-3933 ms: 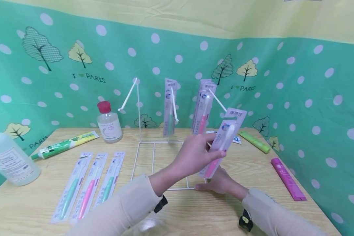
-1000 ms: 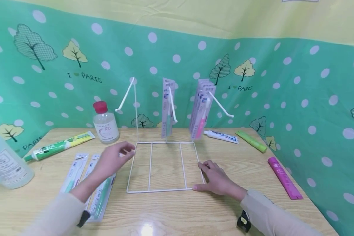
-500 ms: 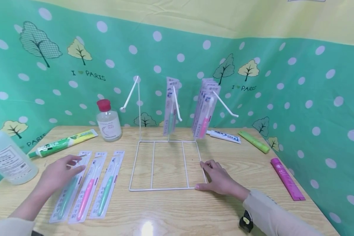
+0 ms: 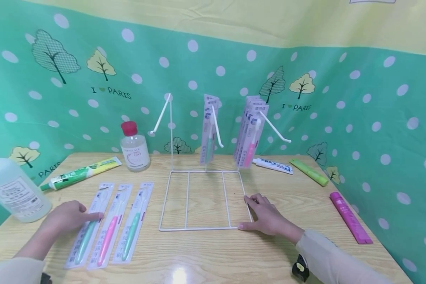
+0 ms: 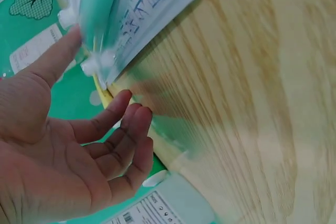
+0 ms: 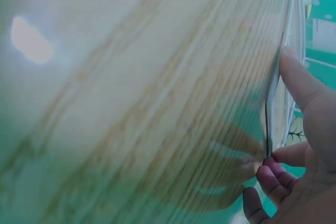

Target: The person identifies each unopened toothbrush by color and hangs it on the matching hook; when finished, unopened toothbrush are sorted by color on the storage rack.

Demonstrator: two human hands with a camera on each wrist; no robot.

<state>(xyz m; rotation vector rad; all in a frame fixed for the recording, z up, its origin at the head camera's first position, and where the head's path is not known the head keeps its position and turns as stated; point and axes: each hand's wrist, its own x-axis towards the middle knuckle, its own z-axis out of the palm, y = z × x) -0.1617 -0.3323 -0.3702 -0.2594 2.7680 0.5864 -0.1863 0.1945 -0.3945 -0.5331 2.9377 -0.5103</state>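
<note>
My left hand [image 4: 65,217] is at the leftmost of three packaged toothbrushes lying on the table, a green one [image 4: 83,242]. Its thumb [image 5: 60,51] reaches over the pack while the other fingers curve loosely beside it. Pink [image 4: 107,240] and green [image 4: 129,236] packaged toothbrushes lie to its right. My right hand [image 4: 264,217] grips the front right corner of a white wire display rack [image 4: 206,228], thumb on the front bar. Packaged toothbrushes hang from the rack's middle hook [image 4: 206,138] and right hook [image 4: 249,146]; its left hook [image 4: 160,116] is bare.
A red-capped bottle [image 4: 135,152], a green and yellow toothpaste tube [image 4: 85,173] and a large clear bottle [image 4: 15,193] stand or lie left. To the right lie a white tube [image 4: 274,165], a lime tube [image 4: 309,172] and a magenta tube [image 4: 350,218]. A patterned curtain backs the table.
The pink toothbrush pack that my left hand held now hangs on the right hook. That hand has moved left to the packs on the table. My right hand stays at the rack's corner.
</note>
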